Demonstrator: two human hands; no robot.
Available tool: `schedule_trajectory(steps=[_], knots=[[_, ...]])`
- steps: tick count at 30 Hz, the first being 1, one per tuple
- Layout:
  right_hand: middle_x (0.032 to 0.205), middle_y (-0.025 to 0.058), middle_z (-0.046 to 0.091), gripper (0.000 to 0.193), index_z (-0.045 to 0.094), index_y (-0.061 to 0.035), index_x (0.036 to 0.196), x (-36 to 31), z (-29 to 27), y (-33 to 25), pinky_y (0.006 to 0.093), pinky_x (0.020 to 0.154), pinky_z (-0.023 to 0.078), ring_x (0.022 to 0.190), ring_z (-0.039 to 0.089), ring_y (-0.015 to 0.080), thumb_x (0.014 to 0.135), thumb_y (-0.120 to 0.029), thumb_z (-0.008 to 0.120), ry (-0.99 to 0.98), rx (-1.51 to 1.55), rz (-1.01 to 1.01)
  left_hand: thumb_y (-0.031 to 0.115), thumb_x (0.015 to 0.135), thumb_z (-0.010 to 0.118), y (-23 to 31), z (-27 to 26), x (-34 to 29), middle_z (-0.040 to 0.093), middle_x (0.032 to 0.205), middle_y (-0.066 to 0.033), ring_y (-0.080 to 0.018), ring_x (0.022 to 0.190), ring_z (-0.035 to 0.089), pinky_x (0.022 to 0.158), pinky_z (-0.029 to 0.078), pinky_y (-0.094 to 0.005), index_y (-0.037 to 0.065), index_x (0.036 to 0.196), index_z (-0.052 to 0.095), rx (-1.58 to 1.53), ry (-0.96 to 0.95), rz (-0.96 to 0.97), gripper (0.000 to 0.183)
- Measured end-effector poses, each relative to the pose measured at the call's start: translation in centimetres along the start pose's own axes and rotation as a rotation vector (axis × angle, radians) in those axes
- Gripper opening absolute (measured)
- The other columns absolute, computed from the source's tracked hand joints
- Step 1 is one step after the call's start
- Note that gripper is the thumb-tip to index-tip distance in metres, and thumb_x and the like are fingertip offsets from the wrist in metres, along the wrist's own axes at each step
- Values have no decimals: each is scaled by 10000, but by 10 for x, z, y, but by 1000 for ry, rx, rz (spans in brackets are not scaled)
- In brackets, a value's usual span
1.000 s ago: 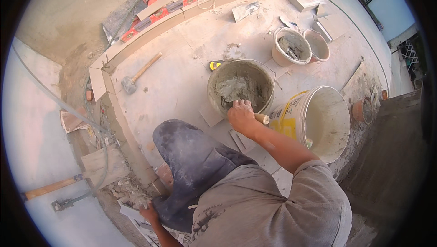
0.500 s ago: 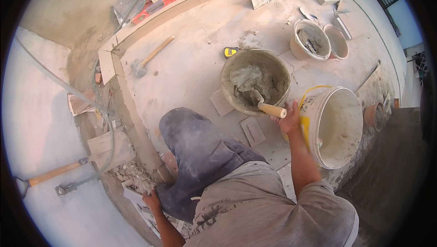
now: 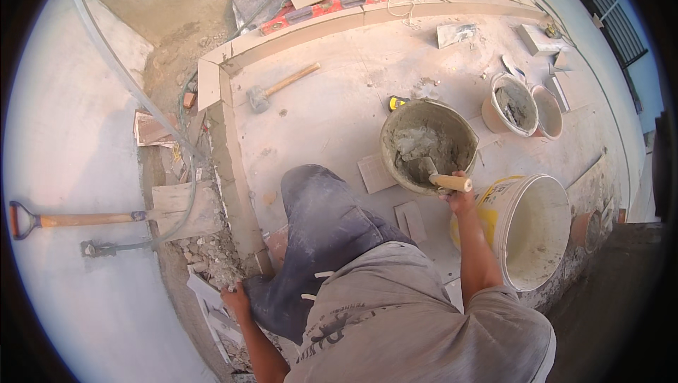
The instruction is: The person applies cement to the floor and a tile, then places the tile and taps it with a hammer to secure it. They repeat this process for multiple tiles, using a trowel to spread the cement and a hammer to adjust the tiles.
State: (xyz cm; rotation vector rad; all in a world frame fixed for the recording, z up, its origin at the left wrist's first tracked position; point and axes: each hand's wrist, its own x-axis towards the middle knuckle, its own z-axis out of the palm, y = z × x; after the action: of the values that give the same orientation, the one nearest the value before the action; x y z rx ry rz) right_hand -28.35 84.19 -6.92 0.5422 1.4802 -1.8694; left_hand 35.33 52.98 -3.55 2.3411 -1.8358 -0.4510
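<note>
A trowel [image 3: 452, 183] with a round wooden handle rests with its blade in wet grey mortar. The mortar lies in a round bucket [image 3: 387, 144] in front of my right knee. My right hand [image 3: 461, 199] is at the bucket's near rim, its fingers closed round the trowel handle. Down at the lower left, my left hand [image 3: 236, 300] is beside my bent leg, next to rubble [image 3: 224, 270] and pale tile offcuts [image 3: 200, 288]. Its fingers look bent, but whether they hold anything is hidden.
A large white bucket [image 3: 503, 242] stands close to my right forearm. Two smaller buckets [image 3: 489, 111] [image 3: 558, 128] sit beyond it. A mallet [image 3: 260, 99], a yellow tape measure [image 3: 397, 103] and a red level [image 3: 332, 7] lie ahead; a shovel [image 3: 92, 220] is at left.
My right hand has come up onto the trowel handle and closed on it. The whole view has shifted, so things sit farther right and lower. My left hand stays beside my leg.
</note>
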Motion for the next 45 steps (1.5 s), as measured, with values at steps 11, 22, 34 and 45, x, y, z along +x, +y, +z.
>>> schedule_trajectory(steps=[11, 22, 34, 45], knots=[[1275, 204, 595, 420, 489, -32, 1330, 40, 107, -7, 494, 706, 647, 1019, 683, 372, 962, -222, 562, -168, -130, -151, 406, 878, 715, -5, 19, 14, 475, 1367, -321, -455, 1238, 506, 1061, 407, -487, -92, 1331, 513, -23, 12, -51, 703], [1280, 209, 560, 587, 468, -32, 1360, 100, 211, 15, 509, 814, 623, 1058, 662, 346, 979, -450, 624, -201, 241, 62, 406, 877, 726, 18, 1, 17, 538, 1308, -304, -460, 1204, 535, 1030, 434, -495, -51, 1315, 547, 157, -108, -145, 658], [1437, 228, 479, 694, 375, -76, 1492, 197, -14, 251, 632, 1061, 375, 1267, 505, 444, 971, -490, 573, -41, -772, 323, 390, 876, 717, 20, 6, 29, 554, 1287, -336, -475, 1209, 532, 1039, 431, -504, -99, 1301, 548, 241, -139, -83, 670], [1206, 126, 567, 515, 511, -96, 1314, 164, 9, 243, 522, 890, 468, 1090, 572, 324, 967, -458, 627, -25, -352, 79, 420, 878, 703, 18, 3, 16, 546, 1322, -293, -460, 1227, 523, 1039, 428, -504, -46, 1335, 540, 186, -96, -92, 673]])
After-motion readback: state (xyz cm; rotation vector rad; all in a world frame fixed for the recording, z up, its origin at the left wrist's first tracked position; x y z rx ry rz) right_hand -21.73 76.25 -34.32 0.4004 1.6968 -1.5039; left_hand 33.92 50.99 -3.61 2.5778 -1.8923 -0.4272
